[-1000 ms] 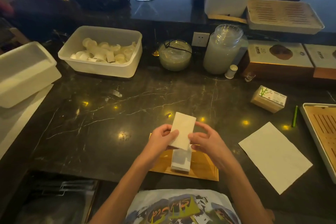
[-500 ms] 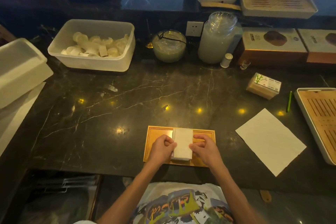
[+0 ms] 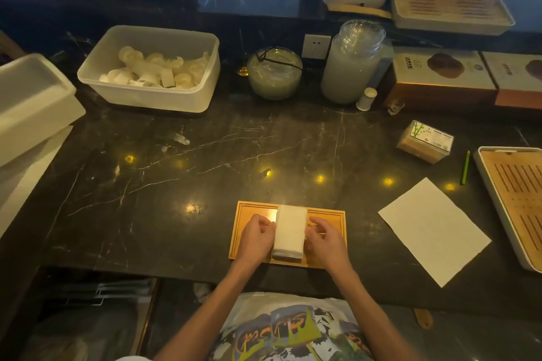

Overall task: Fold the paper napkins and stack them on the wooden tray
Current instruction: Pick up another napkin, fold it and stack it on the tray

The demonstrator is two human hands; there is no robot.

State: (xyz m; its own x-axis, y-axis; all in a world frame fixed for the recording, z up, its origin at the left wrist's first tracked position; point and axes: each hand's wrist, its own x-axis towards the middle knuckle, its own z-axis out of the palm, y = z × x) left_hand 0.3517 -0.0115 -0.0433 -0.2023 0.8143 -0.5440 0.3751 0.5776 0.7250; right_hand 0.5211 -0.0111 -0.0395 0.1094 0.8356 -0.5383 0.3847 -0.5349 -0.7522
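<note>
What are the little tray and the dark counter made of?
The tray looks like wood or bamboo: orange-brown, matte, with a raised rim. The counter looks like polished stone, maybe marble: dark, with pale veins and shiny light reflections.

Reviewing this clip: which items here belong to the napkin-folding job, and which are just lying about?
Job: stack of folded white paper napkins, held by left hand and right hand; small rectangular wooden tray; flat unfolded white paper napkin.
Lying about: translucent plastic tub; tall glass jar; green pen; slatted bamboo tea tray.
</note>
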